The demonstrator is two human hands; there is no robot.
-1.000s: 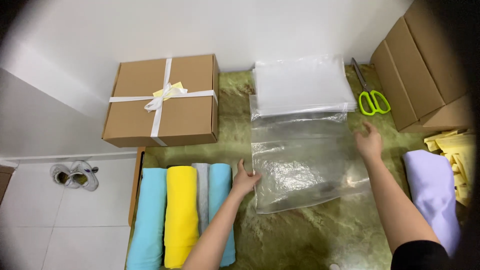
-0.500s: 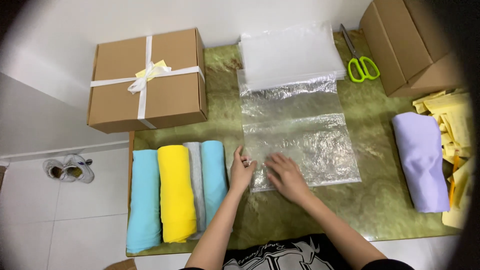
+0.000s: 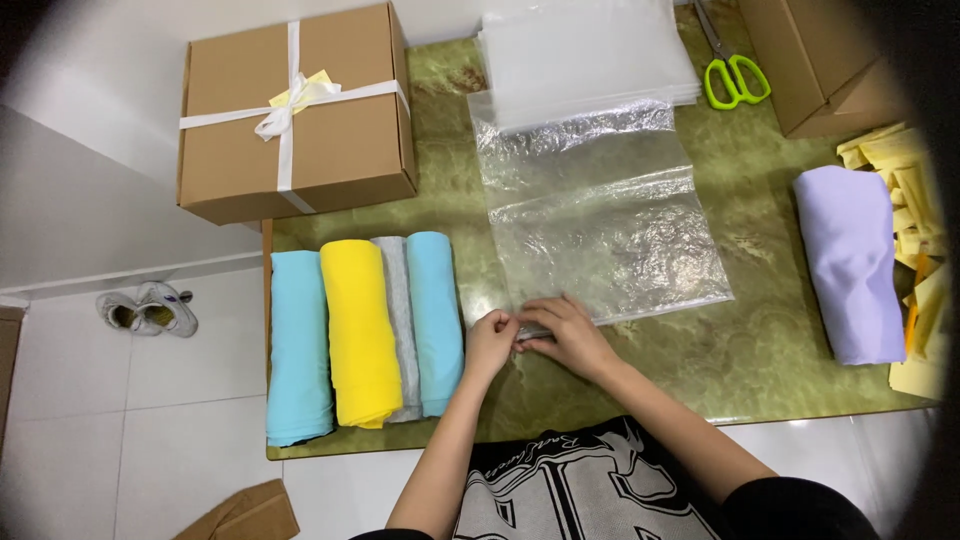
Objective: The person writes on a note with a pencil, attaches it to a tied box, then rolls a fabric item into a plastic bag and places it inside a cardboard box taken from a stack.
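Observation:
A clear plastic bag [image 3: 600, 215] lies flat on the green marble-patterned table [image 3: 760, 170]. My left hand [image 3: 490, 340] and my right hand [image 3: 560, 330] meet at the bag's near left corner, fingers pinching its edge. Just left of my hands lies a row of folded cloths: light blue [image 3: 296, 345], yellow [image 3: 358, 330], grey [image 3: 397, 320] and another light blue [image 3: 437, 315].
A stack of clear bags [image 3: 585, 55] lies at the table's far side, beside green-handled scissors [image 3: 735, 75]. A brown box tied with white ribbon [image 3: 295, 110] stands at the far left. A folded lilac cloth [image 3: 850, 260], yellow paper strips [image 3: 915, 190] and cardboard boxes [image 3: 810, 55] are at the right. Shoes [image 3: 145, 310] on the floor.
Both hands have come back to the bag's near left corner; a second ago the right hand was at the bag's far right. The view has shifted nearer to me.

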